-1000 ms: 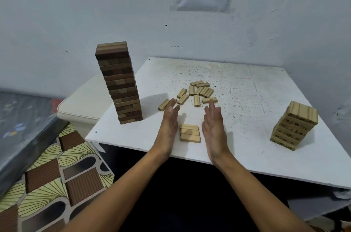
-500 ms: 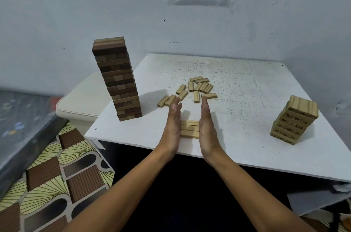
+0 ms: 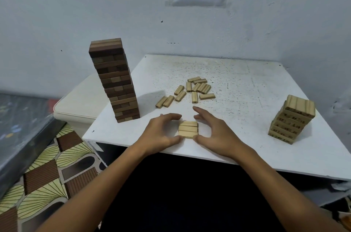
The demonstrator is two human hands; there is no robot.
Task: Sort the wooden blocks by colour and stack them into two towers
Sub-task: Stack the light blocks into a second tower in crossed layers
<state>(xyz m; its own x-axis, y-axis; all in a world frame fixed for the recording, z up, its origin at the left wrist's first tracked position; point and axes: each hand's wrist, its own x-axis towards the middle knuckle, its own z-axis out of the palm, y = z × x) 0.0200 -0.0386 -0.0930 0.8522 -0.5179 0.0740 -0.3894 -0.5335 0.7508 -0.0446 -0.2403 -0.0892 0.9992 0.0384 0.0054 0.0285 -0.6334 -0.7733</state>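
Dark tower: the dark tower (image 3: 115,79) stands tall at the bench's (image 3: 237,72) left edge; it looks finished, and no dark blocks lie loose.
Light tower: the light tower (image 3: 292,118) on the right is short and leans a little; much is left to add.
Loose blocks: about a dozen light blocks (image 3: 191,90) lie scattered mid-bench, unstacked.
In hand: a row of three light blocks (image 3: 188,129) lies near the front edge.
Hands: left hand (image 3: 161,132) and right hand (image 3: 214,133) cup the row from either side, thumbs at its near corners, fingers curved; a firm grasp cannot be told.
Judgement: roughly halfway.
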